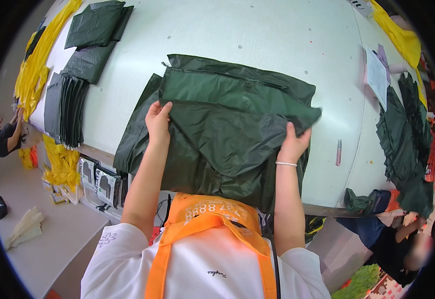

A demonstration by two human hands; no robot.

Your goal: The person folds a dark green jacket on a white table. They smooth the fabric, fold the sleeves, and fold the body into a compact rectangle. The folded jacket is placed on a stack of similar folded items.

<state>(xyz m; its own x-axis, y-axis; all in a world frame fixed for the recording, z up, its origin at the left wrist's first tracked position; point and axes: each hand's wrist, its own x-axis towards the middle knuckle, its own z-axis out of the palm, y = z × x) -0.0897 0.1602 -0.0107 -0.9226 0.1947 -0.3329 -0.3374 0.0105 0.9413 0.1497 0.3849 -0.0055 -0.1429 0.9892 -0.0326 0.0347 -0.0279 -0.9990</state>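
Spread before me on the table (327, 55) is a dark green, thin, shiny fabric piece (227, 129) with creased layers and a dark, zipper-like line along its far side. My left hand (158, 121) pinches the edge of an upper layer at the left, thumb pressed to fingers. At the right, my right hand (295, 143) grips the same layer between thumb and fingers, close to a pointed corner. Between the hands that layer hangs in a downward V. The fabric's near part drapes over the table's front edge.
Folded dark green pieces (92, 64) and yellow cloth (40, 60) lie at the left. A pen (338, 152) sits to the right, with papers (375, 74) and a dark green heap (402, 134) beyond. Other people are at both sides; packets (107, 185) stand below the table edge.
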